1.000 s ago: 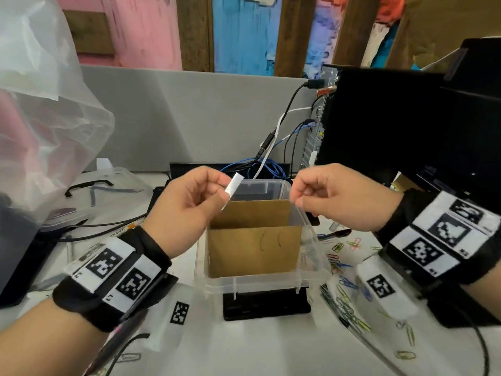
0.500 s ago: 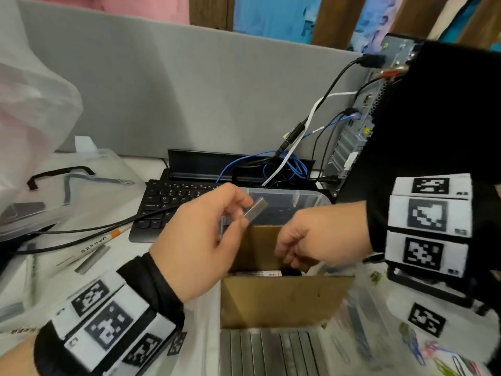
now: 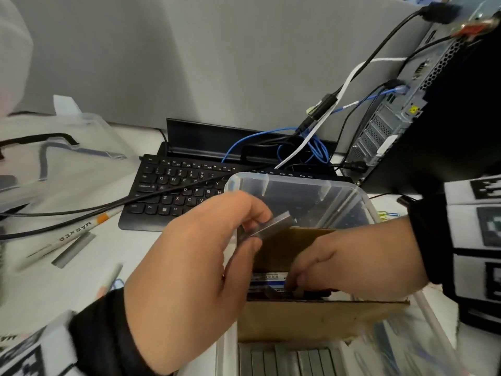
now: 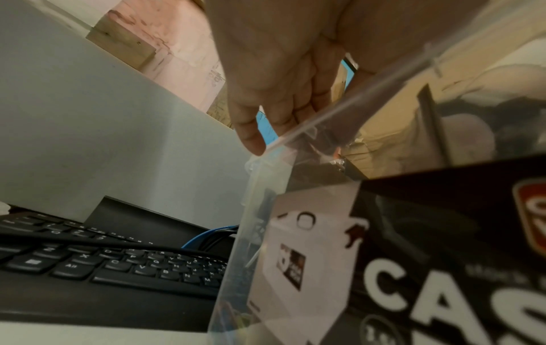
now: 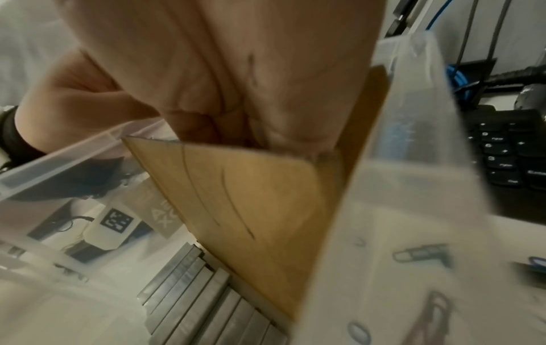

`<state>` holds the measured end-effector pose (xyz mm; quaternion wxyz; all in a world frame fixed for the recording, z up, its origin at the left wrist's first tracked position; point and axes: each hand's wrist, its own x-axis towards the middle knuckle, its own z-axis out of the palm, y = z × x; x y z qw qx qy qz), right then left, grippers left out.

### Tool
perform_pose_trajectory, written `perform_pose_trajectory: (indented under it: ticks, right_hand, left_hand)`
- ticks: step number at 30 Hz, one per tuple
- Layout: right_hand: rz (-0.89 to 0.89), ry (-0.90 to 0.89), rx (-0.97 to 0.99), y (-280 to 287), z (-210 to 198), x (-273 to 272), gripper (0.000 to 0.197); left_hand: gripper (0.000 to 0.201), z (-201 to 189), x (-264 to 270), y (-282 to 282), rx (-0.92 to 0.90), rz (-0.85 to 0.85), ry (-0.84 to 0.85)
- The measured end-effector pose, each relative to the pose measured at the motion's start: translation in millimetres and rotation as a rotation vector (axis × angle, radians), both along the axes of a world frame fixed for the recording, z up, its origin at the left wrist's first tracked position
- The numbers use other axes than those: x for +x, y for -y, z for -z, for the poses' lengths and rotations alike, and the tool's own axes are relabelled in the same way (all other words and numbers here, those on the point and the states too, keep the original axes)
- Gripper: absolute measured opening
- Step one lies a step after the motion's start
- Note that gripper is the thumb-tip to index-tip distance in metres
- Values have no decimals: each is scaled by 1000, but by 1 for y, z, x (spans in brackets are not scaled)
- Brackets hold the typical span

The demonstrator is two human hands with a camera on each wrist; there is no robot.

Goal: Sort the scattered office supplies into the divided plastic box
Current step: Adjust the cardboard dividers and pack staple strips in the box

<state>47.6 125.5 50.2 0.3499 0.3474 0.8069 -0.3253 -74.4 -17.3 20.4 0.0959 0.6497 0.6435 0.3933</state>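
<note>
The clear plastic box (image 3: 298, 180) stands in front of me, split by cardboard dividers (image 3: 311, 318). My left hand (image 3: 257, 230) pinches a grey staple strip (image 3: 275, 225) between thumb and fingers, just above the box's left rim. My right hand (image 3: 295, 284) reaches down into the middle compartment, onto small boxes there; its fingertips are hidden, so any hold is unclear. The near compartment holds several staple strips (image 3: 284, 359) side by side, also seen in the right wrist view (image 5: 192, 291). The cardboard divider (image 5: 251, 198) hides the right hand's (image 5: 236, 105) fingertips.
A black keyboard (image 3: 176, 191) with a cable across it lies behind the box. A marker (image 3: 67, 234) and a loose staple strip (image 3: 73, 249) lie on the desk at left, near a plastic bag (image 3: 54, 164). A computer tower (image 3: 406, 104) stands at right, with paper clips (image 5: 419, 254) beside the box.
My view has dropped closer to the box. The right hand has gone down from above the rim into the middle compartment. The left hand still holds the strip, lower now.
</note>
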Motion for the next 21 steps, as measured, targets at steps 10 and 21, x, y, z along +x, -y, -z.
perform_pose_trajectory:
  ticks: [10,21]
  right_hand:
    - [-51,138,12,16,-4,-14,53]
    - [-167,161,218,23,14,-24,50]
  left_hand:
    - [20,2,-2,-2,6,-14,-16]
    - [21,6,-4,-5,34,-67,-19]
